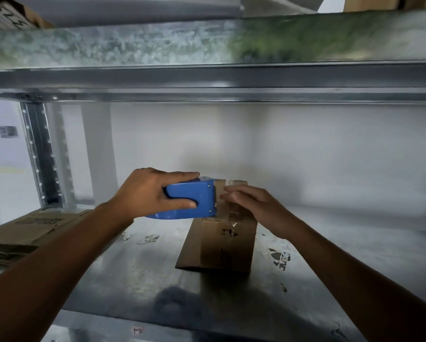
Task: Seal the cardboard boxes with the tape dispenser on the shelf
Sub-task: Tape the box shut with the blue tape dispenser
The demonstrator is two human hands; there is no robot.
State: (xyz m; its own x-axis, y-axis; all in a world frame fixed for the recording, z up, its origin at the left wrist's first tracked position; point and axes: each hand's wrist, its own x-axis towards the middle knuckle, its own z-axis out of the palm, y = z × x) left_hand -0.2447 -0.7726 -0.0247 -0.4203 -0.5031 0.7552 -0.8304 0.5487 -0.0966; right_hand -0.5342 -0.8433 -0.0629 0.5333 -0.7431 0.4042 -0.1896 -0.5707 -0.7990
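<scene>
A small brown cardboard box point(222, 245) lies on the metal shelf point(138, 275), a little right of centre. My left hand point(145, 193) grips a blue tape dispenser point(189, 198) with fingers and thumb wrapped round its body, its front edge against the far top of the box. Clear tape runs over the box top there. My right hand point(254, 206) lies on the box top beside the dispenser's mouth, fingers stretched flat and pressing on the tape. The far end of the box is hidden behind both hands.
Flattened cardboard point(26, 233) is stacked at the shelf's left edge. A metal upright point(41, 154) stands at the back left. The upper shelf beam point(212, 80) hangs close overhead. A white wall closes the back.
</scene>
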